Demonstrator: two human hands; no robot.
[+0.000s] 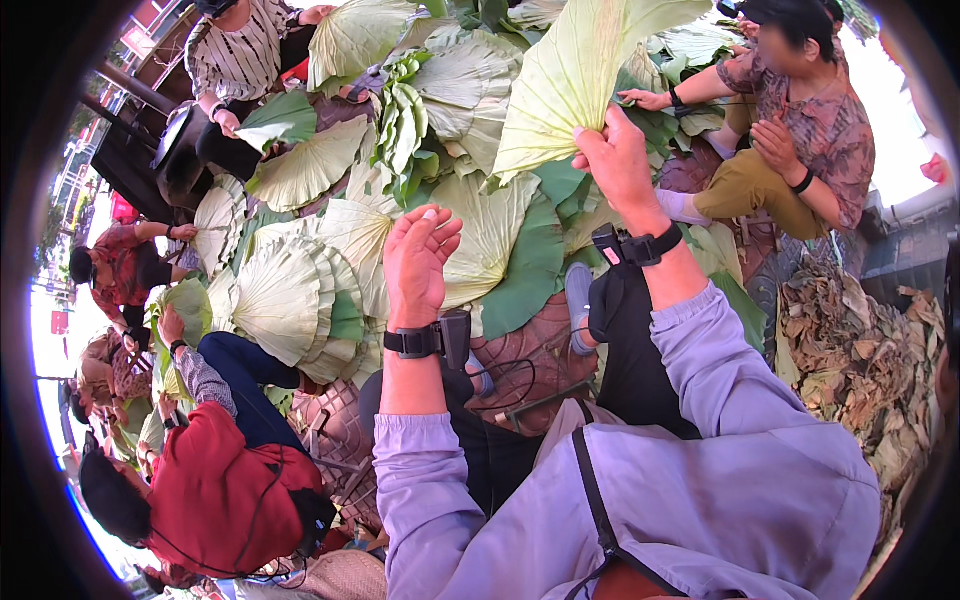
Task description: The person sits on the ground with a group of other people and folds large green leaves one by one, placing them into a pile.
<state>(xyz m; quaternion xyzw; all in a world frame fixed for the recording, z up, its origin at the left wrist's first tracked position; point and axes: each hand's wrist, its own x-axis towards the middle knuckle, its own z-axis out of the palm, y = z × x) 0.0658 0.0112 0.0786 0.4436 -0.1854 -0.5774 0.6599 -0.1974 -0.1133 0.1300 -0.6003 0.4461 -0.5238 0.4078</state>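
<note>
A large pale green lotus leaf [559, 82], folded into a fan shape, is pinched near its base between the thumb and fingers of my right hand [619, 161]. My left hand [424, 259] is raised over the leaves, fingers loosely curled and apart, holding nothing. Below and between my hands lies a pale leaf [480, 232] beside a darker green leaf [525, 270]. To the left of my left hand spreads a layered stack of pale folded leaves [281, 300]. Another stack [469, 82] lies farther forward, with a bunch of curled green leaves [401, 127] against it.
Co-workers sit around the leaves: a person in a red top [232, 495] at left, one in a striped shirt [240, 56] at upper left, one in a patterned shirt [817, 135] at right. Dry brown leaves [862, 360] are heaped at right. Red paving [525, 345] shows near my feet.
</note>
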